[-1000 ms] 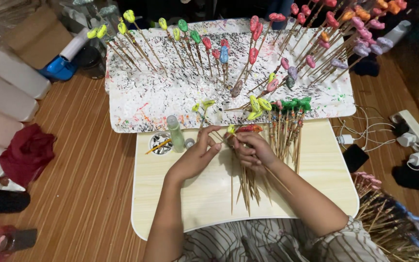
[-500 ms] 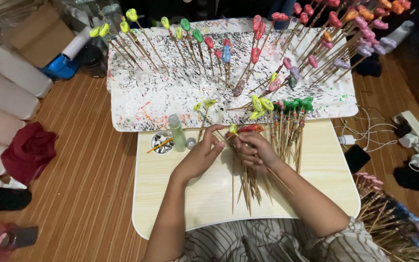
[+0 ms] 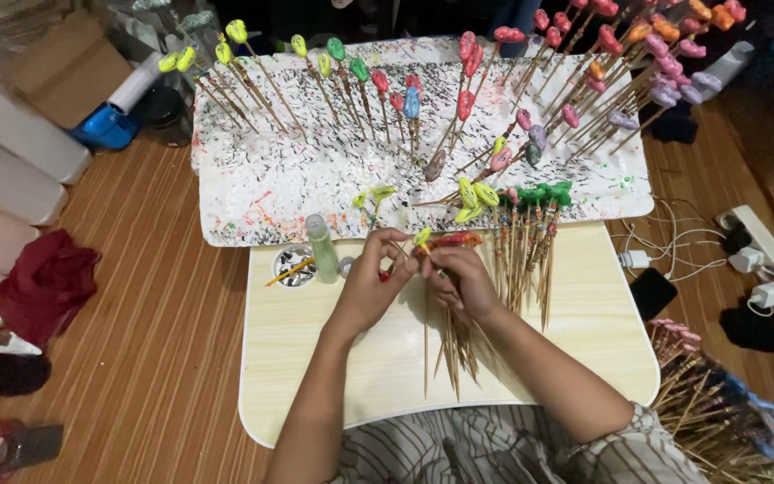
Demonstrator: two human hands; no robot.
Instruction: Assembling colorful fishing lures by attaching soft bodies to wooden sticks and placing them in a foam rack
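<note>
Over a small pale wooden table (image 3: 584, 350), my right hand (image 3: 460, 280) grips a bundle of thin wooden sticks (image 3: 451, 345) whose ends fan out toward me. One stick in that bundle carries a yellow and orange painted tip (image 3: 445, 240). My left hand (image 3: 371, 280) pinches at the top of the same bundle beside the painted tip. Both hands touch each other at the fingers.
A paint-spattered white foam board (image 3: 279, 193) behind the table holds several sticks with coloured tips. Green-topped sticks (image 3: 530, 242) lie on the table's right. A small bottle (image 3: 321, 246) and paint dish with brush (image 3: 294, 266) stand left. Power strip (image 3: 768, 260), cables, red cloth (image 3: 45, 282) lie on the floor.
My hands stay at the same place on the bundle; the fingers have shifted only slightly around the painted tip.
</note>
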